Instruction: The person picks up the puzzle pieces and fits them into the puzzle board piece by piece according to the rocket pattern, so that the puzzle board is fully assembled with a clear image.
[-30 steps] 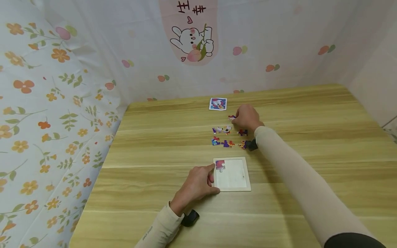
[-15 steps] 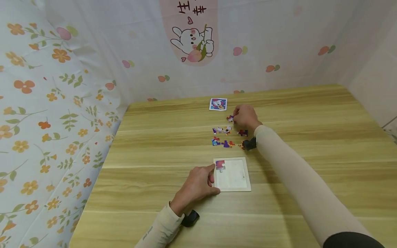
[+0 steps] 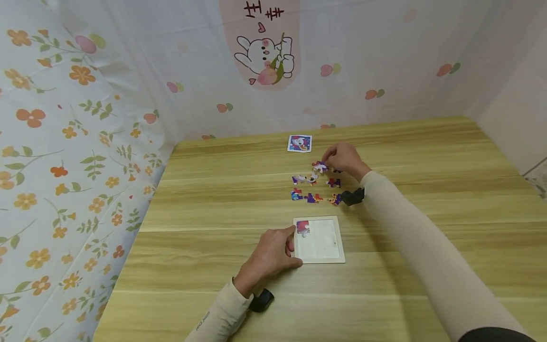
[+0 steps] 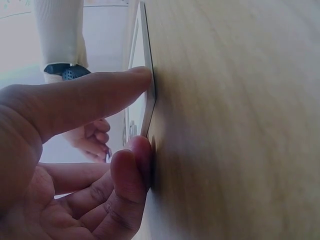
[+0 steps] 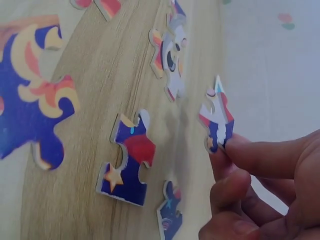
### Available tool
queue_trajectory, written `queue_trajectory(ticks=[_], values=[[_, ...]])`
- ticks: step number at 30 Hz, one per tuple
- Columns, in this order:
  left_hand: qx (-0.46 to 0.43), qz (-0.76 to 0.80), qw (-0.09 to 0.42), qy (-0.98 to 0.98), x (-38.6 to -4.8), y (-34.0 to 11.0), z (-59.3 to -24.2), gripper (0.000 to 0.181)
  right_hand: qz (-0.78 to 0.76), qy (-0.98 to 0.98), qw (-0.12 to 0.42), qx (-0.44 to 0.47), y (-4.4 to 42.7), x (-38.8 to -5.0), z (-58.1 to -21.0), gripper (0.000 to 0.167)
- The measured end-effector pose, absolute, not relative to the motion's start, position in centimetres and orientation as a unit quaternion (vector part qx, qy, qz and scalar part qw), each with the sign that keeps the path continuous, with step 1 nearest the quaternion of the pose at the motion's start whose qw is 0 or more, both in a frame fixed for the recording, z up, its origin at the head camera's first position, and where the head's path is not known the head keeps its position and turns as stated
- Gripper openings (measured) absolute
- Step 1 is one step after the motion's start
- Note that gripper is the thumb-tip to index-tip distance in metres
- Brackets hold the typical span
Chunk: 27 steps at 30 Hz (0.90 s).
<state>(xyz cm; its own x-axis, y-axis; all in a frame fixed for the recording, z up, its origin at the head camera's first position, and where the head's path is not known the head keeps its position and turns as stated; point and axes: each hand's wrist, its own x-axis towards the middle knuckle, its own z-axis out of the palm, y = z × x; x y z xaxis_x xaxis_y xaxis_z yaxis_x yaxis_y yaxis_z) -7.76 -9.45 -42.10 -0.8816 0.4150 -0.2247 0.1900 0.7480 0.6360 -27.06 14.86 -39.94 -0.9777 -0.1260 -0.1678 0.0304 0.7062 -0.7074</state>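
My right hand point(image 3: 345, 157) pinches a jigsaw piece point(image 5: 217, 117) between thumb and fingers, held above the table in the right wrist view. It is white, red and dark blue. Below and beside it lie several loose jigsaw pieces, among them a blue and red one with a star point(image 5: 131, 159) and a larger-looking blue and yellow one point(image 5: 37, 95). My left hand point(image 3: 270, 253) grips the left side of a pale square puzzle tray point(image 3: 341, 240), thumb at its near left corner and fingertips along the edge. One red and purple piece point(image 3: 302, 226) lies in the tray's far left corner.
A small picture card point(image 3: 299, 143) lies at the back of the wooden table point(image 3: 205, 199). Loose pieces lie between the card and the tray. A printed curtain point(image 3: 188, 61) hangs behind the table and along its left side.
The piece in my right hand has come further into view and is raised. The hand has shifted slightly right, and another piece shows under it. My left hand and the tray stay put.
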Motion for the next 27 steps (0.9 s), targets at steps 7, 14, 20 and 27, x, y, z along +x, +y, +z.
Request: queue_trajectory(ticks=[7, 14, 20, 27], values=[[0.167, 0.312, 0.177, 0.919, -7.7, -9.5, -42.1, 0.081, -0.390, 0.909, 0.130, -0.063, 14.9, -26.7, -39.5, 0.016], [0.167, 0.311, 0.177, 0.919, -7.8, -9.3, -42.1, 0.082, -0.406, 0.897, 0.146, -0.093, 14.9, -25.3, -38.3, 0.013], [0.172, 0.306, 0.172, 0.920, -7.8, -9.3, -42.2, 0.081, -0.412, 0.888, 0.167, -0.117, 15.0, -24.4, -37.9, 0.013], [0.174, 0.306, 0.172, 0.920, -7.8, -9.4, -42.3, 0.080, -0.408, 0.884, 0.180, -0.140, 15.1, -23.2, -37.6, 0.013]])
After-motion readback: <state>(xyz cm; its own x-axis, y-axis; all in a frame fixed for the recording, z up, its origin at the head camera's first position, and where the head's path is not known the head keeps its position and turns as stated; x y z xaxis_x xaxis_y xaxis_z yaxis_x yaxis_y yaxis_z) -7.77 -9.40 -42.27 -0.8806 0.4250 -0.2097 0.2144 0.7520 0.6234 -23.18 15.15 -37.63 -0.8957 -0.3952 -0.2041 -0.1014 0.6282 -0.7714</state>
